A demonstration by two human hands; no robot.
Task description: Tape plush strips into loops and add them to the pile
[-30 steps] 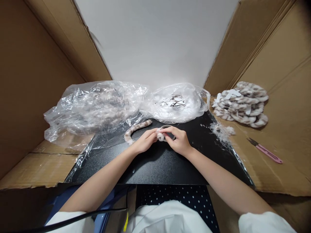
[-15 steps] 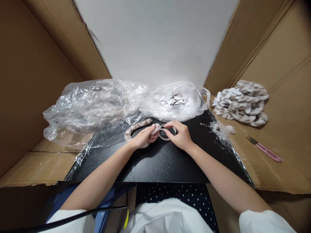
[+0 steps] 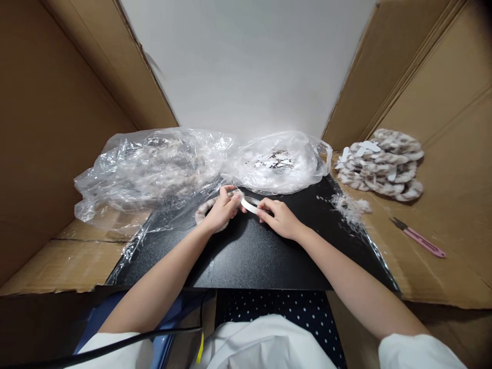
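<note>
A brown-and-white furry strip [image 3: 202, 211] curves out from under my left hand [image 3: 223, 209], whose fingers are closed on its end. My right hand [image 3: 280, 218] pinches a narrow white tape roll [image 3: 249, 206] by its right side, thumb below and fingers above. The roll is tilted, and its left edge meets the fingertips of my left hand. Both hands are just above the black tabletop [image 3: 246, 261]. Exactly where the tape touches the fur is hidden by my left fingers.
Behind my hands lie a clear plastic bag [image 3: 154, 169] of furry pieces and another bag [image 3: 282, 159] with metal clips and white bits. On the right are stacked furry loops [image 3: 384, 164] with white tags, fluff scraps [image 3: 351, 207] and pink-handled thread snips [image 3: 418, 238]. Cardboard walls [image 3: 434, 92] flank the table.
The tape roll has tilted up and shifted left against my left fingers. My left hand has turned and moved slightly up and left, and my right hand has moved slightly down.
</note>
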